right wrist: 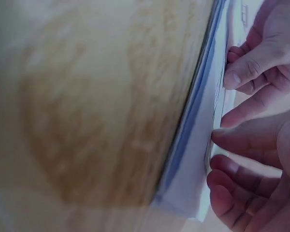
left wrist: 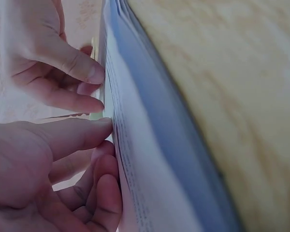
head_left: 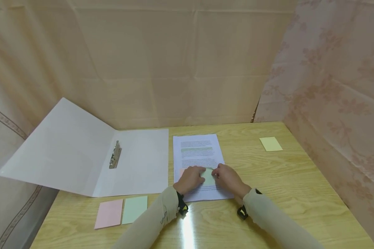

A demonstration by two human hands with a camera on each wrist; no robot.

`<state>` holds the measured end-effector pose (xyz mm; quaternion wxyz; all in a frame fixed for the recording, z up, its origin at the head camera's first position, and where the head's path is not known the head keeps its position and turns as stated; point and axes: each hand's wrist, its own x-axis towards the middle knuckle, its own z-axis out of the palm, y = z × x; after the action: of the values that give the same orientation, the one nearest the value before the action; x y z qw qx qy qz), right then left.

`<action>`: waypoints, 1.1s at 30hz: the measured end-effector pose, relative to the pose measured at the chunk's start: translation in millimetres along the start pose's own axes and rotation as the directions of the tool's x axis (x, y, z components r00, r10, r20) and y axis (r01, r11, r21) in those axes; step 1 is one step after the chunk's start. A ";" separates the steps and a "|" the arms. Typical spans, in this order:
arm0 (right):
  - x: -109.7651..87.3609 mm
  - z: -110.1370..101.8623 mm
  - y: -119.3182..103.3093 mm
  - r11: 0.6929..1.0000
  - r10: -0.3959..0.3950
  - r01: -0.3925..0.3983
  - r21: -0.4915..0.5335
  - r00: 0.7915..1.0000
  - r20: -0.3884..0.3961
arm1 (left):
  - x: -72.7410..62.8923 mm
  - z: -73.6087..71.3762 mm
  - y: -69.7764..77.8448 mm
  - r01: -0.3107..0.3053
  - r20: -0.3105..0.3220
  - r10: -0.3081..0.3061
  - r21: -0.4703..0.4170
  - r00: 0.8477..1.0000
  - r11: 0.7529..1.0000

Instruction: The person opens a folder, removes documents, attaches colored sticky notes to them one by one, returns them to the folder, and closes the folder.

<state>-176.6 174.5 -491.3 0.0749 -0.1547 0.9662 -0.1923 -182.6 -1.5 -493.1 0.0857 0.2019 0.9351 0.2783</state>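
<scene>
A green sticky note (head_left: 208,177) lies over the lower half of a stack of printed pages (head_left: 195,139). At its left edge, the thumb and bent fingers of my left hand (head_left: 190,178) hold it. My right hand (head_left: 230,180) grips the opposite edge, the two hands facing each other closely. A dark line along the note's top suggests that edge is slightly raised. Part of a pink sticky note (head_left: 181,171) shows beside my left hand. Both wrist views look along the stack's side, with my left thumb (left wrist: 99,130) and right thumb (right wrist: 227,138) touching near the note.
An open white folder (head_left: 143,162) with a metal clip (head_left: 115,155) lies left of the pages, its cover propped up. Pink (head_left: 109,213) and green (head_left: 135,209) sticky pads sit before it. A yellow pad (head_left: 270,144) lies far right. Cloth curtains surround the wooden table (head_left: 299,200).
</scene>
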 end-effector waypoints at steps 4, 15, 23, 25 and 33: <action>-1.1 3.1 -1.3 0.982 -0.159 0.158 -0.101 0.987 -0.006 | 0.5 -2.1 1.1 -0.013 0.052 0.010 0.042 0.999 0.999; -2.4 7.9 -2.5 0.954 -0.251 0.242 -0.176 0.968 -0.030 | 5.7 -0.9 3.0 -0.020 0.152 -0.003 0.153 0.988 0.988; -5.5 6.6 -6.0 0.974 -0.096 0.099 -0.202 0.995 0.023 | 1.9 -4.5 6.0 -0.006 0.167 -0.030 0.211 0.986 0.978; -5.0 6.7 -4.7 0.976 -0.047 0.054 -0.209 0.998 0.042 | 0.4 -5.5 7.3 -0.003 0.159 -0.034 0.226 0.987 0.974; -6.5 3.1 -3.2 0.977 0.055 -0.040 -0.210 0.996 0.065 | -1.1 -5.7 9.5 0.035 0.122 -0.060 0.202 0.991 0.979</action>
<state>-168.9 172.8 -492.4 0.0970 -0.1453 0.9812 -0.0825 -180.0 2.5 -483.1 0.1312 0.2044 0.9555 0.1676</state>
